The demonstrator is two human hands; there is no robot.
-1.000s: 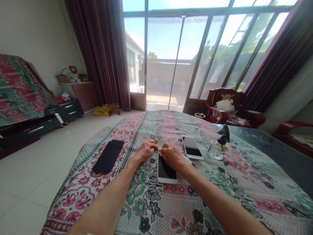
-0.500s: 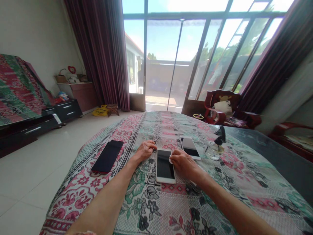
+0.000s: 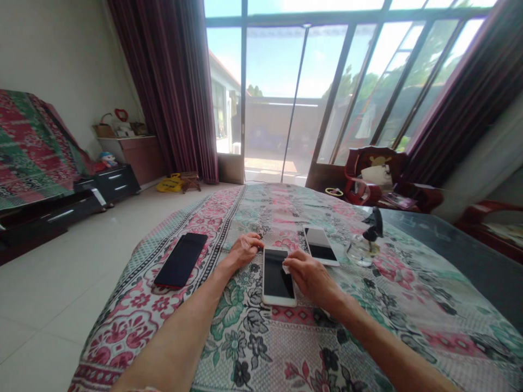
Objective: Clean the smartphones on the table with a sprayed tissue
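A white-framed smartphone [image 3: 279, 277] with a dark screen lies flat in front of me. My left hand [image 3: 246, 249] is closed, with its fingers bent and held together and the fingertips at the phone's upper left corner. On the right edge of the screen, my right hand [image 3: 309, 274] pinches a small white cloth or tissue [image 3: 286, 265], mostly hidden by the fingers. Just beyond that hand lies a second white phone [image 3: 321, 246]. A larger black phone with a red edge [image 3: 182, 260] rests to the left of my left arm.
A clear spray bottle with a black nozzle [image 3: 362, 249] stands at the right. Everything lies on a flowered tablecloth [image 3: 245, 348]. Beyond the table are wooden armchairs [image 3: 359, 188], a glass door [image 3: 278, 136], a yellow bag [image 3: 169, 183] and a small stool [image 3: 190, 182].
The view has shifted slightly. Both hands stay at the white-framed phone, and the right hand's pinched fingers have barely moved on the screen.
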